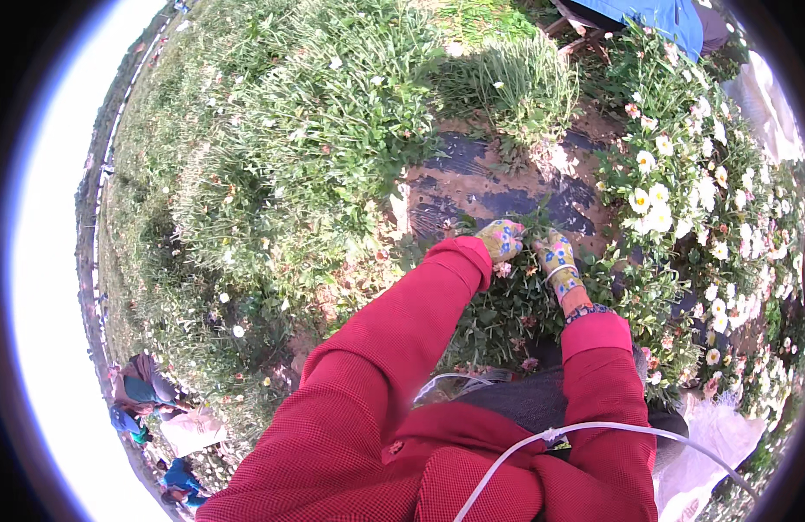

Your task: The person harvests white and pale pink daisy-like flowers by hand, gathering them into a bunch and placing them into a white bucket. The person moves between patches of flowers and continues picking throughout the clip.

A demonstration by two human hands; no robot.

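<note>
My left hand (502,240), in a floral-patterned glove, is curled at the top of a leafy flower plant (494,320). Close by on the right, my right hand (557,258) wears a matching glove with a pale band around it. Its fingers bend into the same foliage. Green leaves (538,222) stick up between the two hands, but whether either one grips stems is hidden. Just below my left hand hangs a faded pink flower (502,269). Other wilted pinkish blooms (529,363) sit lower on the plant, near my lap.
Torn dark plastic mulch (464,153) covers soil beyond my hands. White flowers (659,215) crowd the right; dense greenery (298,130) fills the left. A pale sack (709,450) lies beside me. A white cord (611,425) arcs across my front. A person in blue (663,19) is ahead.
</note>
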